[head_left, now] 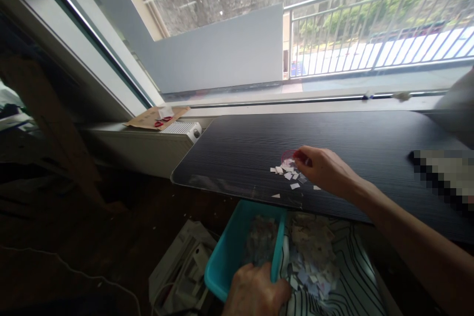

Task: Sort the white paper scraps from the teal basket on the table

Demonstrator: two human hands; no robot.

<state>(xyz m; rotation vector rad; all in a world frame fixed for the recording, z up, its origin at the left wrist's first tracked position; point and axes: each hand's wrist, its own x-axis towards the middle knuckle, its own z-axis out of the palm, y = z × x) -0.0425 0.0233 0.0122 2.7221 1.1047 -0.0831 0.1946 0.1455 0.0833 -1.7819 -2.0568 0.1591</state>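
My left hand (255, 290) is closed over the near rim of a teal plastic bin (225, 256), just below the table's front edge. Small clear and whitish pieces (261, 237) lie inside the bin; their kind I cannot make out. Over the dark table (229, 153), my right hand (316, 168) has its fingers curled together at a translucent pink round piece (288, 156), apparently pinching its edge. Small white paper pieces (289, 175) lie loosely on the table beneath and beside these fingers.
Many paper scraps (314, 266) rest on striped cloth (355, 266) right of the bin. Red-handled scissors (163, 121) lie on cardboard (148, 117) at the windowsill. A white appliance (185, 261) stands on the floor. A white cable (74, 270) crosses the floor at left.
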